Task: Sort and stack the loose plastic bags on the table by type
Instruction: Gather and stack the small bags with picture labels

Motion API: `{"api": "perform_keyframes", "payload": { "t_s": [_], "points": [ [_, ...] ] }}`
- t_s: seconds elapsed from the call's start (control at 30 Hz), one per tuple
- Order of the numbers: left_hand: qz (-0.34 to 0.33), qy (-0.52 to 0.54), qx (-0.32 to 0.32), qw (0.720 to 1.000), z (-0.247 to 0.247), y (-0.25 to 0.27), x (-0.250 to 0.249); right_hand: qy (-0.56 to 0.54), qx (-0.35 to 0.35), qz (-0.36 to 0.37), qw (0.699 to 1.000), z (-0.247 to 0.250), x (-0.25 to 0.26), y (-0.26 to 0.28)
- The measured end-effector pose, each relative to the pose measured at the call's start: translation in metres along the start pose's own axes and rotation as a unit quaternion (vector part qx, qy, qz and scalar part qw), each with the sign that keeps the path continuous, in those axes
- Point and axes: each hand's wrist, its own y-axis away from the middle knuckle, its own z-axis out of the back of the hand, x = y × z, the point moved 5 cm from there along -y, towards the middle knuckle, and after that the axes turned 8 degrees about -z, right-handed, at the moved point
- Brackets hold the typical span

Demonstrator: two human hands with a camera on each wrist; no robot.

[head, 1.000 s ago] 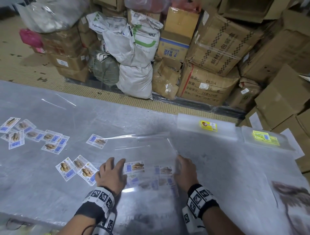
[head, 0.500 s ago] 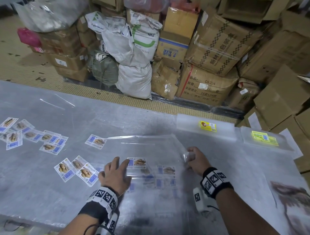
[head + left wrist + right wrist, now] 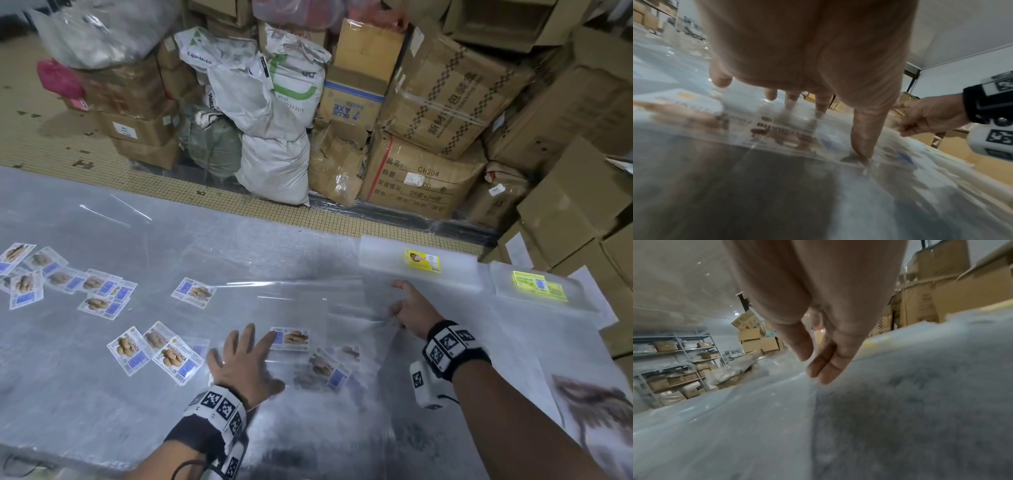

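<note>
Left hand (image 3: 245, 365) lies flat, fingers spread wide, pinning the clear peanut-label bags (image 3: 310, 359) on the surface (image 3: 68, 394). Right hand (image 3: 412, 310) reaches toward the yellow-label stack (image 3: 416, 265); its grip seems to pinch thin film, but I cannot tell for sure. Risk: slick, glossy, floppy sheets cling or slide, dragging neighbours and mixing types. More peanut bags (image 3: 68, 282) lie scattered left.
</note>
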Motion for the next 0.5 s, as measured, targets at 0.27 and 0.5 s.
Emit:
{"api": "perform_keyframes", "payload": {
  "t_s": [0.27,0.5],
  "points": [
    [-0.007,-0.048,0.012,0.999,-0.011,-0.008,-0.011,-0.011,-0.152,0.045,0.987,-0.036,0.003,0.01],
    [-0.05,-0.048,0.008,0.998,-0.02,-0.015,-0.04,0.219,-0.026,0.109,0.969,-0.081,-0.013,0.026]
  ]
}}
